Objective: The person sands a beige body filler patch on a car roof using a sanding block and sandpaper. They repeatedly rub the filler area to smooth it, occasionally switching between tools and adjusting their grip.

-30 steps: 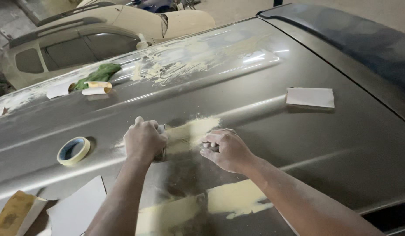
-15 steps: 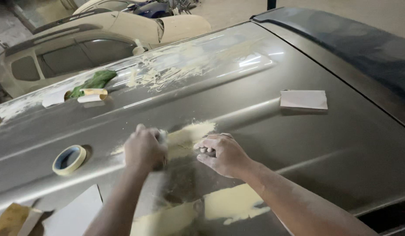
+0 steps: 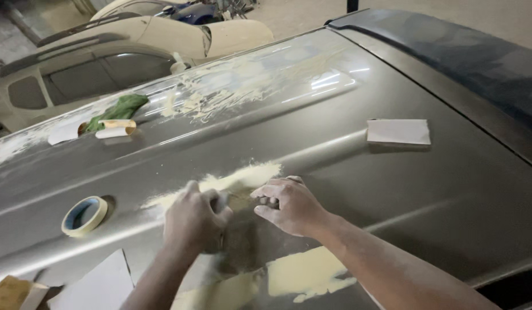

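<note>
Two hands: both press on the grey car roof, side by side near its lower edge, just below a pale filler patch.
Head view, left hand: curled into a loose fist, knuckles up, fingers closed over something dark and flat that I take for a sanding pad; little of it shows.
Head view, right hand: fingers bent, tips on the panel just beside the left hand; whether it grips anything I cannot tell.
Arms: both forearms come up from the bottom edge, the right one at a steeper slant, wrists low.
Nearby: tape roll lies left of the hands; white block sits well apart toward the right edge; green cloth far up on the left; a second filler patch under the right wrist.
Risk: I judge that uneven pressure from the curled left hand could gouge the filler or scuff bare paint beside it; dust may hide a low spot.
</note>
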`<state>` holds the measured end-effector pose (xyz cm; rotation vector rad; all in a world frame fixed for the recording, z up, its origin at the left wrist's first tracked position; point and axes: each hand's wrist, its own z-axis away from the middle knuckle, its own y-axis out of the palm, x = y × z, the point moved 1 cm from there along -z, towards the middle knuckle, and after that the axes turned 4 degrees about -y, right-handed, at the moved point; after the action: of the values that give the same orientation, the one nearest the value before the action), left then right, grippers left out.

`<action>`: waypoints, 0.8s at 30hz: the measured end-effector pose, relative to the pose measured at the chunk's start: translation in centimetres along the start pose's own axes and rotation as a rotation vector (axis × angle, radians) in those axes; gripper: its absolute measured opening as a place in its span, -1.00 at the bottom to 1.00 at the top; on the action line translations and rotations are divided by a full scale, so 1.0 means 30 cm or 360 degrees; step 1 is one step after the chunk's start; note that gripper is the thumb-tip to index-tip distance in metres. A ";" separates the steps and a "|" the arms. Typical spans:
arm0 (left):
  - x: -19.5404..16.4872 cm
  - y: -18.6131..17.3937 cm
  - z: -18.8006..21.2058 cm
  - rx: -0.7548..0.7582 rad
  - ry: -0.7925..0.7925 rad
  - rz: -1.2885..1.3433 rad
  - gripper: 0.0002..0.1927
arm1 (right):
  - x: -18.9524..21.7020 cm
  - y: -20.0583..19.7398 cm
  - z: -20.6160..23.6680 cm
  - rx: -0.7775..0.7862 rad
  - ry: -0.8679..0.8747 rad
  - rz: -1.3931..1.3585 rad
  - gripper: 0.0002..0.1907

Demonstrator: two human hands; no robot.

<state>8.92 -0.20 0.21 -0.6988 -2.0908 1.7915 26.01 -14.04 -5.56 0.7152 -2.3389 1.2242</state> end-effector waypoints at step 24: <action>-0.004 0.063 -0.010 -0.0091 -0.0004 0.0072 -0.66 | 0.008 -0.019 0.006 -0.0059 0.0007 -0.0045 -0.77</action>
<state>9.50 0.17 -1.57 -0.7651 -2.1519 1.7626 26.16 -14.53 -5.16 0.7295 -2.3339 1.1660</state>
